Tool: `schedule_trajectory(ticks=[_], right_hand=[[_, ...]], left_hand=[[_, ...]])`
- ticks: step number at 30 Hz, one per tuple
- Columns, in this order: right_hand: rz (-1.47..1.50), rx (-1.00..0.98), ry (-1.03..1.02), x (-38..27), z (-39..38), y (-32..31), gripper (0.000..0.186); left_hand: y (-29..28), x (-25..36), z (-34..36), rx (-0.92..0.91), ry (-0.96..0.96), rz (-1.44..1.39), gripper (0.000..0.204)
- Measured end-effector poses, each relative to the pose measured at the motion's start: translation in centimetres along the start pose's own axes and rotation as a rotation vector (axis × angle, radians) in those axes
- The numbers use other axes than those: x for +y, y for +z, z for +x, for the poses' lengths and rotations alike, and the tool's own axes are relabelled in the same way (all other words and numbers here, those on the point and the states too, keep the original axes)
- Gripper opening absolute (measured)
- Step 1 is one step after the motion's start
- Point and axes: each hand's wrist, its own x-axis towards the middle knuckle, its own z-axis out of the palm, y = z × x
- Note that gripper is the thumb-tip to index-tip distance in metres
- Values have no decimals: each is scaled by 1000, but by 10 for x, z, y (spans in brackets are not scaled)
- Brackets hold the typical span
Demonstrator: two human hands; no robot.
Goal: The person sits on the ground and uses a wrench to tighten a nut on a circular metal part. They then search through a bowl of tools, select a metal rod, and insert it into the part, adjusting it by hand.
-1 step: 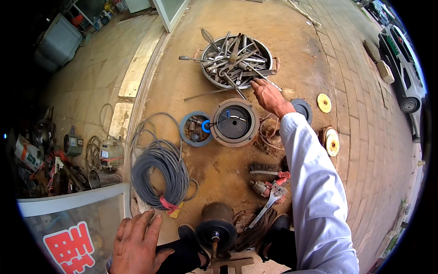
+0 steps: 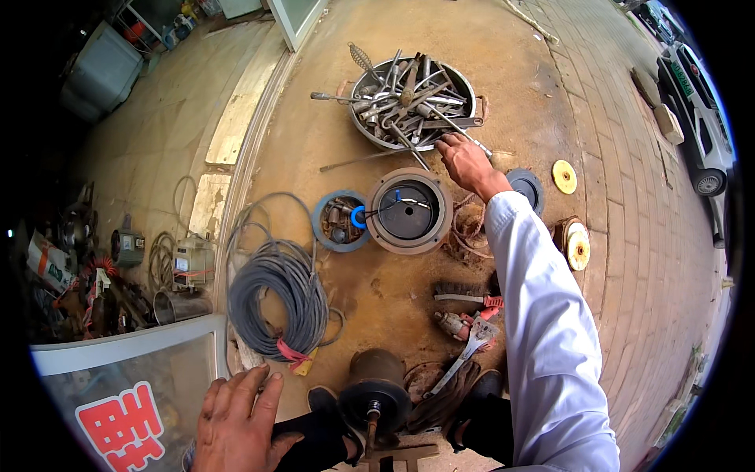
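My right hand [image 2: 472,168] reaches out to the near right rim of a metal basin [image 2: 476,106] heaped with wrenches, sockets and other hand tools. Its fingers are stretched forward and slightly bent, with the tips partly hidden at the rim. A long metal rod [image 2: 468,135] sticks out of the heap right beside them; no grip on it shows. My left hand [image 2: 236,417] rests low at the left by my leg, open and holding nothing. Just below the basin stands a round motor housing [image 2: 377,234] with wires and a blue piece inside.
Left of the housing are a blue-grey ring [image 2: 318,224] holding small parts and a grey cable coil [image 2: 275,295]. Near my feet lie an adjustable wrench [image 2: 464,358], a red-handled brush [image 2: 464,297] and a dark cylindrical part [image 2: 375,385]. Yellow discs [image 2: 564,177] lie right; a glass door [image 2: 189,354] stands left.
The whole view has shifted very slightly. Both hands keep the same places and poses relative to the things around them.
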Motion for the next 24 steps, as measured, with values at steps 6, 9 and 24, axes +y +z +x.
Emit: schedule_trajectory(ticks=[6,9,24], right_hand=[[-11,-142,7,19,18,7,26],[36,-148,71,17,24,7,35],[144,-156,162,22,30,6,35]], left_hand=[[-2,5,10,-24,6,-26,79],[-3,10,10,-20,9,-13,78],[-9,16,10,-60,14,23,79]])
